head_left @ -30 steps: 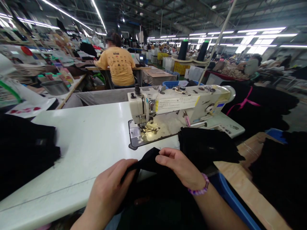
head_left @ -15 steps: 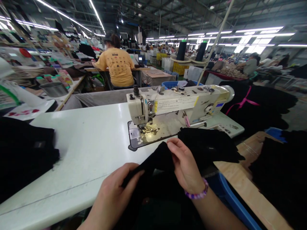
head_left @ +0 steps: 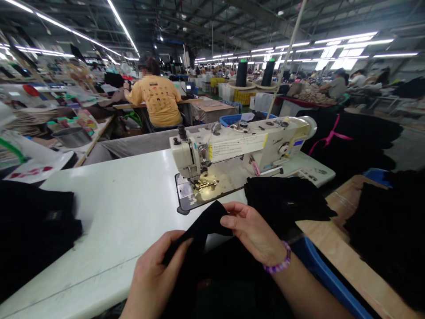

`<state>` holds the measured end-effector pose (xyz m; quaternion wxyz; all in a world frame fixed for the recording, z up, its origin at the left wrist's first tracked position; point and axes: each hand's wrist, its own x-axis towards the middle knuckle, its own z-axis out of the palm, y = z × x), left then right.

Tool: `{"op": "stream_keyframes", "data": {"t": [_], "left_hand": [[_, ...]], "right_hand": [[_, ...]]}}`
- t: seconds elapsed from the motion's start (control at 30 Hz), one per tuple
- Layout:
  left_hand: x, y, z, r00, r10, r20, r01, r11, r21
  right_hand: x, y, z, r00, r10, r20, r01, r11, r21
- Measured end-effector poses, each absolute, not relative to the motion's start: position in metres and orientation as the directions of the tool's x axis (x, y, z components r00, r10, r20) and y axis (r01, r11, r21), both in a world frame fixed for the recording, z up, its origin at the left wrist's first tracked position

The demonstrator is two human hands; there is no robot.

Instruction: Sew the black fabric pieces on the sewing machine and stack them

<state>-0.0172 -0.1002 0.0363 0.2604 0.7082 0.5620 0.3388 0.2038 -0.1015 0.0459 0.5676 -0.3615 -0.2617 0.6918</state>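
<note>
Over on the left, a heap of dark cloth (head_left: 36, 217) is lying on the pale worktable (head_left: 109, 208). Beyond the table, a co-worker in a yellow shirt (head_left: 159, 99) is sitting, back toward us. Nearer, the person's left hand (head_left: 157, 261) is pinching a piece of black fabric (head_left: 202, 221) between thumb and fingers. That piece is spanning the gap between both hands, on the near side of the sewing machine (head_left: 239, 144), its lower part blending into the darkness below. The right hand (head_left: 250, 230), wearing a beaded bracelet (head_left: 279, 264), is pinching the fabric's right edge. Just past it, a folded black stack (head_left: 287, 197) is resting near the machine, and farther right a wooden board (head_left: 360, 257) is lying beside a blue bin (head_left: 323, 266).
</note>
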Motion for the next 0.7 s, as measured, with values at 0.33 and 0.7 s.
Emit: {"op": "stream_keyframes", "data": {"t": [0.33, 0.7], "left_hand": [[-0.009, -0.086, 0.077, 0.380, 0.891, 0.250, 0.438, -0.411, 0.799], [-0.003, -0.051, 0.096, 0.678, 0.716, 0.169, 0.176, -0.381, 0.908]], "right_hand": [[0.202, -0.108, 0.063, -0.117, 0.988, 0.102, -0.083, 0.093, -0.992], [0.208, -0.100, 0.072, -0.237, 0.970, 0.044, -0.042, 0.035, -0.998]]}}
